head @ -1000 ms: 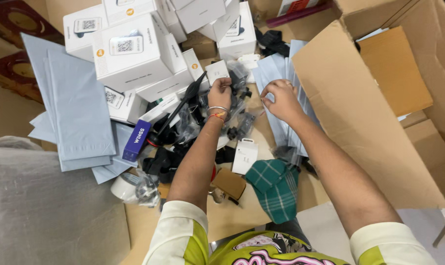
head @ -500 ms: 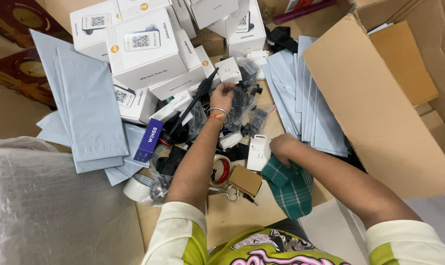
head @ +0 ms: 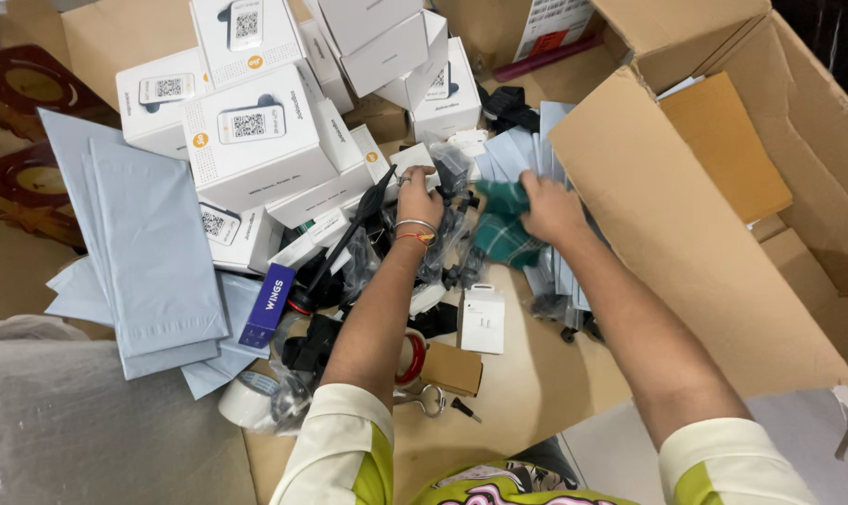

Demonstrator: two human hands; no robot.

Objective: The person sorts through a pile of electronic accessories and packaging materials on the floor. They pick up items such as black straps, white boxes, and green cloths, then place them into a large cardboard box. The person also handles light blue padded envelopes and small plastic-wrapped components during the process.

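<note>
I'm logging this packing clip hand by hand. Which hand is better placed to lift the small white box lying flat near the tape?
Probably the left hand: its forearm passes right beside the small white box, and it only rests on bagged black parts. The right hand already grips the green checked cloth.

Left hand (head: 418, 198) fingertips are buried in the pile of clear bags with black parts (head: 457, 220), so what they pinch can't be told. Right hand (head: 550, 208) is motion-blurred; the green checked cloth (head: 502, 227) under its fingers smears too, grip unclear. Beyond those fingers, grey mailers (head: 522, 150) run behind the cardboard box flap (head: 667, 215). Red tape roll (head: 410, 360) sits mostly under the left forearm.
</note>
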